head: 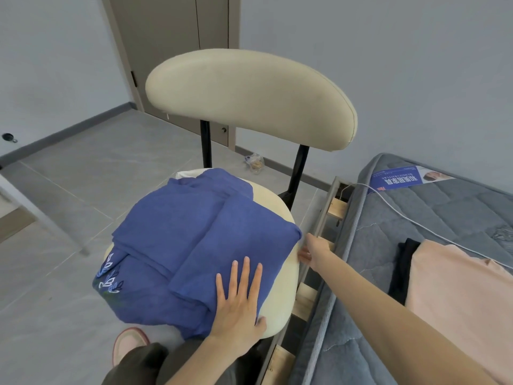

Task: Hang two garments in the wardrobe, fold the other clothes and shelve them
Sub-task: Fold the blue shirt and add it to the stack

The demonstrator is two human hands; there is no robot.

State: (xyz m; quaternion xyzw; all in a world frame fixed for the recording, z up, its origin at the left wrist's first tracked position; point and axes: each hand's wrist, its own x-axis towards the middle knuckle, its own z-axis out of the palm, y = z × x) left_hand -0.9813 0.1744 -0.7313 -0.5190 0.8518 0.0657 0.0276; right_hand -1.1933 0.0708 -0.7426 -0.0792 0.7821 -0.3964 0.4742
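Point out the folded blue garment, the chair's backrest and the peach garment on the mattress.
blue garment [177,232]: head view, on its folded top layer.
chair's backrest [249,98]: head view, middle of the cream pad.
peach garment [458,290]: head view, its flat middle.

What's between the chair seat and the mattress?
In the head view, the bed frame's grey rail and wooden slats lie there, with the right hand in that gap.
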